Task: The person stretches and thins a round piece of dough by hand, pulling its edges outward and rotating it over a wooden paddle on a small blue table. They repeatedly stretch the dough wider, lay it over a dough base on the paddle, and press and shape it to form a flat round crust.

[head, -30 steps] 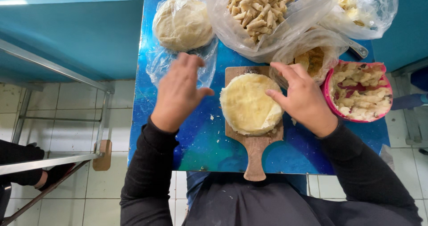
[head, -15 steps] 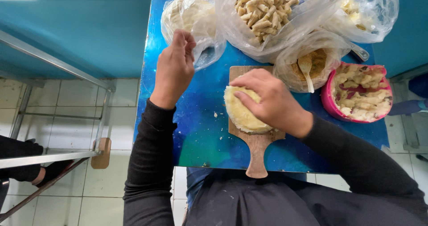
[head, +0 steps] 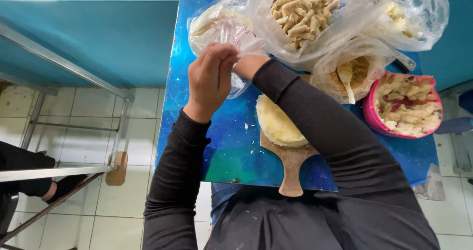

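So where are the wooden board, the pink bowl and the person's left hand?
wooden board (head: 291,173), head view, on its handle.
pink bowl (head: 370,117), head view, on its left rim.
left hand (head: 209,80), head view, back of the hand.

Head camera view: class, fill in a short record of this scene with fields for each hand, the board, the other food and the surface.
Left hand: pinching the clear plastic bag of pale dough
Right hand: at the same bag, its grip hidden by the left hand
Board: wooden paddle board bearing a flat round of pale dough
Other food: clear bag of beige dough sticks; pink bowl
Surface: glossy blue table
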`<state>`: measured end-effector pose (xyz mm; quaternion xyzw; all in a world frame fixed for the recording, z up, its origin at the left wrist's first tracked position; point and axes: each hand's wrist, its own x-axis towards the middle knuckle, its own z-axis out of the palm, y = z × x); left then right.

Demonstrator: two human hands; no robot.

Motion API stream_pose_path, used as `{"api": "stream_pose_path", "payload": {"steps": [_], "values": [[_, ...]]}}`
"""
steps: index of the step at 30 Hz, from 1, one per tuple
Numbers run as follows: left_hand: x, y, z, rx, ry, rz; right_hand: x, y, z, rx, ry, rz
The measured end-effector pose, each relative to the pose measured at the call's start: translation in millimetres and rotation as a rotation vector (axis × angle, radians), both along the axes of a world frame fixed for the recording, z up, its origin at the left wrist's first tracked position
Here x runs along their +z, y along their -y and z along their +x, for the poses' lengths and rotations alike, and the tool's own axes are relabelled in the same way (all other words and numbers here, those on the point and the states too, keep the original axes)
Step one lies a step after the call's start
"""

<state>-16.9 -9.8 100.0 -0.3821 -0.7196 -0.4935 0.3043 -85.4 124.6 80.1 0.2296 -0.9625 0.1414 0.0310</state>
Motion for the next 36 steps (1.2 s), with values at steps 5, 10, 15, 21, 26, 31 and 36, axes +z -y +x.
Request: {"api": "stream_pose_path", "payload": {"steps": [5,10,15,21,26,31,36], "values": [[-11.5,4.2,-21.1,0.177,0.340,0.538,13.4,-1.0,-6.4,0.034,-0.150,-0.097],[-20.8,13.7,-53.9,0.197,1.017,1.069,25.1,-5.3,-2.5,0.062,-0.097,-0.166],[-24.2,3.5,-55.7,-0.173,1.449,1.198,21.7,-0.5,0.1,0.095,-0.105,-0.193],[-33.7,-1.7,-48.7,-0.687,1.383,1.178,1.2,4.0,4.3,0.152,-0.215,-0.171],[-39.2,3.7,-57.2,-0.617,1.236,1.239,-19.9,4.5,49.7,-0.006,-0.139,0.002],[-42.2,13.7,-62.1,-0.225,1.285,1.312,2.0,-27.9,111.5,0.103,-0.323,-0.374],[-49.3,24.3,-60.9,0.037,0.685,0.808,51.1,-96.3,151.7,-0.086,0.419,-0.775]]}}
